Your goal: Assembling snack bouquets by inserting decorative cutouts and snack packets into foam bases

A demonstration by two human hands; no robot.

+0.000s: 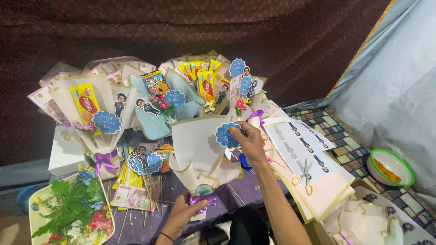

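Left hand (pixel 184 212) is gripping the cream paper bouquet (pixel 200 159) at its purple ribbon (pixel 200 199), centre of table; right hand (pixel 247 140) is pinching the blue scalloped tag (pixel 225 134) against the wrap's rim; judgement: keeping the base steady helps seat the tag straight.

The left hand (pixel 181 213) grips the bottom of a bouquet (pixel 200 159), and the right hand (pixel 247 140) touches a tag (pixel 225 135) on its top. Behind the hands stand more bouquets (pixel 150 95). Left of the left hand lies a flower tray (pixel 34 222); right of the right hand, scissors (pixel 305 177) lie on paper sheets (pixel 331 186).
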